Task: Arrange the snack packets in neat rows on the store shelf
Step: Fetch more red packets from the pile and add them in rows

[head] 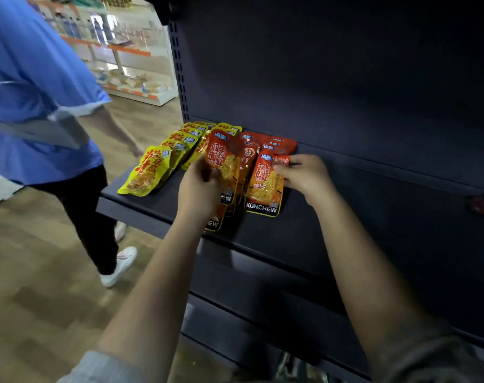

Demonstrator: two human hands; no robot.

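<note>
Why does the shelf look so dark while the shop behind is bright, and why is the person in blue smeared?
Head view: the dark shelf sits in shadow, so only the orange packets and yellow packets stand out; the aisle behind is washed out; the passer-by is motion-blurred; the wide lens bends the edges.

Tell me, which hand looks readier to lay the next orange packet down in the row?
Probably the left hand: it holds a raised orange packet above the loose pile. The right hand pinches the top edge of the KONCHEW packet lying flat on the dark shelf, steadying the row.
</note>
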